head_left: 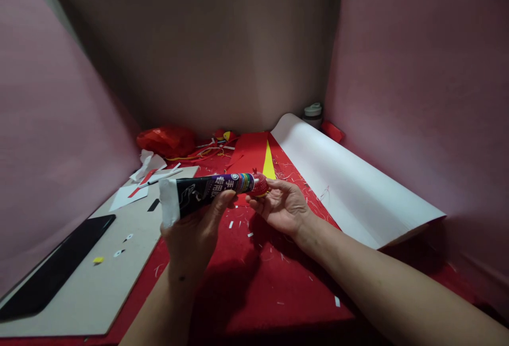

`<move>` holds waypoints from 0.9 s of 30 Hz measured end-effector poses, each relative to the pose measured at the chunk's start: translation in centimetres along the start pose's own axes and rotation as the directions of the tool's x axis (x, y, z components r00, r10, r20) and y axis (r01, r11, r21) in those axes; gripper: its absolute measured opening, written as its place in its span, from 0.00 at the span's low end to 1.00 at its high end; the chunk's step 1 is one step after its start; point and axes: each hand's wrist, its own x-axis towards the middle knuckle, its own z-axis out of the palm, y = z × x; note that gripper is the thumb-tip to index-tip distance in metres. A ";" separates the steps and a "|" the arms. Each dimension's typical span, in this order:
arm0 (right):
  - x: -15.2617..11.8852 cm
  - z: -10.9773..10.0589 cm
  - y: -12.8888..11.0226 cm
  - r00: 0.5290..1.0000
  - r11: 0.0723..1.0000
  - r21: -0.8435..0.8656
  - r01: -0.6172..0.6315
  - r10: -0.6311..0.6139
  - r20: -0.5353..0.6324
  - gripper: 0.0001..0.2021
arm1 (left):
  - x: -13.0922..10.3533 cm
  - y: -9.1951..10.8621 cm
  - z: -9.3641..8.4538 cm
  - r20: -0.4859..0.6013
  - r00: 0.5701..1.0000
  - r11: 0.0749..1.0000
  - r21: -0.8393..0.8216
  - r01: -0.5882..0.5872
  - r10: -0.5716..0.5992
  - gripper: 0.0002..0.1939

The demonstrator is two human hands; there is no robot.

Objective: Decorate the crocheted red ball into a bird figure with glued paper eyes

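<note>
In my left hand (199,229) lies a dark glue tube (202,192) with a white crimped end and a purple, printed front part. My thumb presses along its near side, and the tube points right. My right hand (284,205) pinches a small round red piece with a yellow edge (261,184) between thumb and fingers. The tube's white nozzle meets or overlaps the red piece; whether glue comes out cannot be made out. Both hands are raised above the red cloth (246,293).
On the left, a beige board (131,282) bears a black flat object (59,266), paper eye pieces (123,248) and a yellow bit (98,260). A large white paper roll (350,182) lies right. Behind are red card (250,150), a red bag (167,141) and a lidded cup (313,114).
</note>
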 end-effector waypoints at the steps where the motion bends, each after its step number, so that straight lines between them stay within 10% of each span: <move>1: 0.0 0.0 0.0 1.000 1.000 0.001 0.003 -0.003 0.005 0.08 | 0.0 0.0 0.0 0.001 1.000 1.000 0.003 -0.003 0.003 0.06; 27: -0.1 0.0 -0.1 1.000 0.999 0.042 -0.001 0.002 -0.022 0.08 | 0.1 -0.6 0.0 -0.003 1.000 1.000 -0.015 -0.027 0.027 0.09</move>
